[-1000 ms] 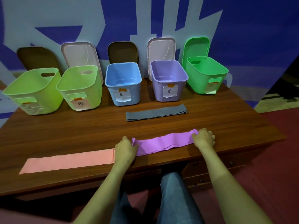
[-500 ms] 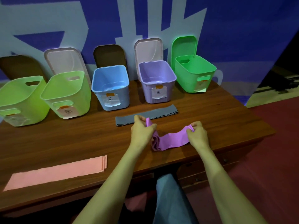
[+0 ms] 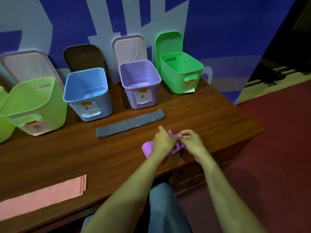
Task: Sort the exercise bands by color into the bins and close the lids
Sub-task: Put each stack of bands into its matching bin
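Note:
A purple band [image 3: 146, 149] lies folded in a loop near the table's front right edge. My left hand [image 3: 164, 142] and my right hand [image 3: 192, 142] meet over it, each pinching one end, and the two ends are together between the fingers. A grey band [image 3: 130, 123] lies flat just behind my hands. A pink band [image 3: 42, 195] lies flat at the front left. At the back stand open bins with raised lids: a purple bin [image 3: 140, 84], a blue bin [image 3: 87, 93], a green bin [image 3: 181, 72] and a lime bin [image 3: 33, 105].
The wooden table [image 3: 75, 153] ends just right of my hands, with red floor [image 3: 277, 148] beyond. Part of another lime bin [image 3: 4, 130] shows at the far left edge. My knee [image 3: 166, 209] sits under the table's front edge.
Both hands lifted the purple band off the table and brought its ends together, folding it in half. The view shifted left and closer to the bins.

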`<control>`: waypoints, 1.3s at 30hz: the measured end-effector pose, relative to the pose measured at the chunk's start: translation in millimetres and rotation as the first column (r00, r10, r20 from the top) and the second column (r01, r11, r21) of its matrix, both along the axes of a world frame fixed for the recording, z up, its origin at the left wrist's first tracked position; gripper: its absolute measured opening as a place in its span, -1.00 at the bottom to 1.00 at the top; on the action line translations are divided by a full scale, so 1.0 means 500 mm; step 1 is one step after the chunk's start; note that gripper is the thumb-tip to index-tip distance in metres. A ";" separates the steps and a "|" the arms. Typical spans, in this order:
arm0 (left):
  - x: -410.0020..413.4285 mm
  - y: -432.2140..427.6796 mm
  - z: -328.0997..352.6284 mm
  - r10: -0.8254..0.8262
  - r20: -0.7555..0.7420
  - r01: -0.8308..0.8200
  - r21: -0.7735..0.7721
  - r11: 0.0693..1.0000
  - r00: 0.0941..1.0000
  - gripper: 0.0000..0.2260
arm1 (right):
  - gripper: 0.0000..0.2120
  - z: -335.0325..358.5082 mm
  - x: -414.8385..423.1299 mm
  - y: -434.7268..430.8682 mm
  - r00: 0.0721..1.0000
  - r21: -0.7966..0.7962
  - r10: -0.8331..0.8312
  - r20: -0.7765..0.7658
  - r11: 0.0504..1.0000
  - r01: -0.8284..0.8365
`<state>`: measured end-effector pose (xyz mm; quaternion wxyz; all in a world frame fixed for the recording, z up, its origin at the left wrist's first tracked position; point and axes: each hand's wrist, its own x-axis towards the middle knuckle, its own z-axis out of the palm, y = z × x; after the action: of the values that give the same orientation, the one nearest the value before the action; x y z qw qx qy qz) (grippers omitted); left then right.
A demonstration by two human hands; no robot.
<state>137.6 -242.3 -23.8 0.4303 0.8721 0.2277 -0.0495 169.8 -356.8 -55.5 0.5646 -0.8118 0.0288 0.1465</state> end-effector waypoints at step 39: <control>-0.197 0.169 -0.084 0.138 0.478 -0.064 -0.168 0.984 0.867 -0.48 | -0.52 -0.020 -0.068 0.068 0.871 0.006 0.334 0.360 0.933 -0.360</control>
<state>39.2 -157.8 -65.9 0.5388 0.8091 0.1530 0.1779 136.0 -322.7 -65.6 0.5542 -0.7955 -0.2247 0.0981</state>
